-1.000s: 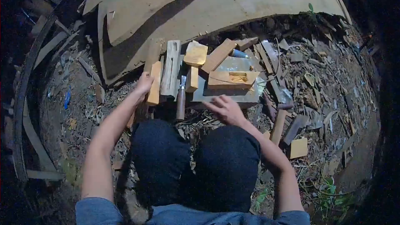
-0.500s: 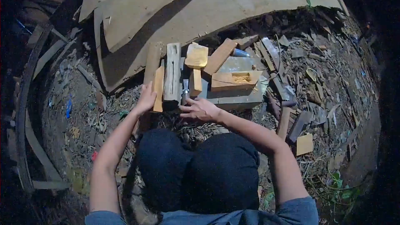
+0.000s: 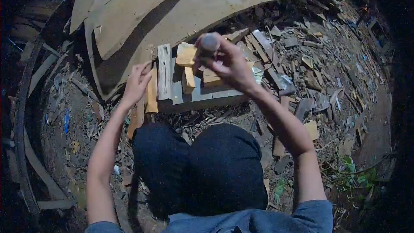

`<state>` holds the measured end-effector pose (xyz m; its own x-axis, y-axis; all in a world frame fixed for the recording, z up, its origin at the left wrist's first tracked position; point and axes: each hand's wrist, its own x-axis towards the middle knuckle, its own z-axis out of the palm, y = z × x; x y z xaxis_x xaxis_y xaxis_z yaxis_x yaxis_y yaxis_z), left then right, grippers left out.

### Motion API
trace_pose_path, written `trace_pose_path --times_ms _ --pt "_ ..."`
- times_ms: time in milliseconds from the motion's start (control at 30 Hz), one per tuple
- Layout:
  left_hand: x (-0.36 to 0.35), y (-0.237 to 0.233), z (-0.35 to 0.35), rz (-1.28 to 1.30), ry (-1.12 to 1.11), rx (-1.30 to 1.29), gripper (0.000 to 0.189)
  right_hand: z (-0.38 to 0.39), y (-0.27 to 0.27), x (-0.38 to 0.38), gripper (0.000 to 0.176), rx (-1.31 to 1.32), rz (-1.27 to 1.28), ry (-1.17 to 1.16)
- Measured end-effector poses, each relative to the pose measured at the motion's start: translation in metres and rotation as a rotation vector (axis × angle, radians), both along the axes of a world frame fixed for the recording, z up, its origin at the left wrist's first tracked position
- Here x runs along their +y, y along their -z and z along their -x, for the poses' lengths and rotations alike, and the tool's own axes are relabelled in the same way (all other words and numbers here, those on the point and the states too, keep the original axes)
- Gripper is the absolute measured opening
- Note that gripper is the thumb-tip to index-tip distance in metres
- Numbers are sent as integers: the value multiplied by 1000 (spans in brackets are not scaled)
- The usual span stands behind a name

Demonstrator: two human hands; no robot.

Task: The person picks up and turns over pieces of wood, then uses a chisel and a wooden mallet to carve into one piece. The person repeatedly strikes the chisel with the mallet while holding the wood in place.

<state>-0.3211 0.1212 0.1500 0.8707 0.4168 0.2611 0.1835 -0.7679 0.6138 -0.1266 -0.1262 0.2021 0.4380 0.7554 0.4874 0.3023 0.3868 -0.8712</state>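
My right hand (image 3: 230, 62) is raised over the low wooden block (image 3: 207, 100), closed around a chisel (image 3: 210, 42) whose round grey butt end faces up at me; its blade is hidden. My left hand (image 3: 137, 84) has its fingers apart and slightly bent, right beside a narrow strip of wood (image 3: 152, 92). To the right of that strip stands a weathered slotted piece of wood (image 3: 164, 71). Further right lies a wooden mallet (image 3: 188, 82), its pale head away from me. A cut block of wood (image 3: 211, 79) is partly covered by my right hand.
Large curved wooden slabs (image 3: 194, 15) lie at the back. Wood scraps (image 3: 312, 51) and chips cover the ground to the right. A small yellowish wood offcut (image 3: 311, 130) rests near my right forearm, and a green plant (image 3: 353, 172) grows at lower right.
My right hand has lifted the chisel from between the slotted wood and the mallet, up and to the right. My left hand has shifted slightly up and left, its fingers spreading. The view has tilted.
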Motion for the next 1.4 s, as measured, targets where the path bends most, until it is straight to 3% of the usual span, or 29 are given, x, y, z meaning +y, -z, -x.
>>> trace_pose_path --times_ms 133,267,367,400,700,800,900,933,1000,1100,1200,1267,1300,1333,1400 --pt "7 -22 -24 -42 65 21 44 -14 -27 -29 32 -187 16 119" --pt "-22 -50 -60 155 217 26 46 -35 -24 -42 32 -343 85 196" --pt "-42 -72 -80 106 305 80 49 -36 -14 -37 32 -344 18 167" --pt "-41 -71 -85 144 233 149 52 -34 -22 -44 34 -522 257 283" --pt "-92 -78 -132 182 540 205 68 -68 22 -20 38 -392 216 158" --pt "-107 -69 -151 373 613 137 67 -78 37 -13 50 -375 72 208" --pt "-116 -48 -182 449 544 -4 66 -81 27 -20 43 -454 309 267" --pt "-121 -46 -185 529 469 -15 56 -88 32 -22 43 -447 319 273" --pt "-127 -39 -196 532 454 -79 49 -102 44 -22 38 -261 228 14" --pt "-132 -30 -205 601 455 -227 32 -105 70 -53 32 -36 209 153" --pt "-131 -26 -208 624 521 -144 28 -107 126 -115 31 62 460 419" --pt "-136 -29 -210 581 543 -143 29 -106 202 -169 29 -172 723 674" --pt "-137 -28 -212 583 546 -147 29 -85 220 -190 19 -219 653 748" --pt "-137 -27 -215 567 545 -180 30 -70 246 -213 21 -124 741 682" --pt "-141 -26 -223 559 557 -215 31 -17 267 -234 22 -237 934 765"
